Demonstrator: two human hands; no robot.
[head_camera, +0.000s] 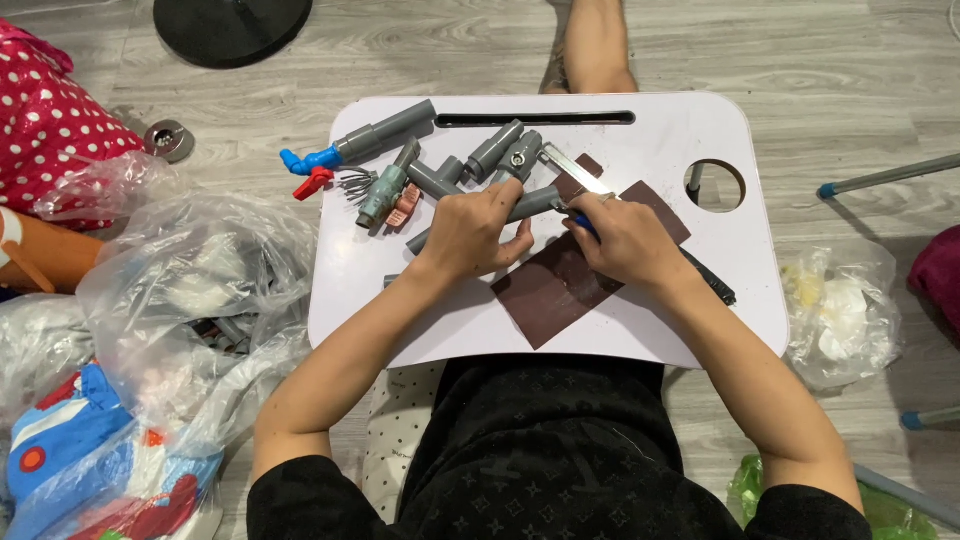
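- My left hand (470, 232) is closed around a grey pipe (530, 204) near the middle of the white lap table (640, 330); the pipe lies slanted, its upper end poking out past my fingers
- My right hand (628, 240) is clamped on a tool with a blue-and-black handle; its metal blade (575, 170) runs up and left from my fist, crossing just above the pipe's end
- Both hands rest over a dark brown sheet of sandpaper (545, 295) lying on the table
- Behind my left hand sits a cluster of grey pipe fittings (495, 150); further left a grey pipe with a blue tap (305, 160) and a red handle (313, 182)
- Clear plastic bags (190, 290) lie on the floor to my left, another plastic bag (840, 315) to my right
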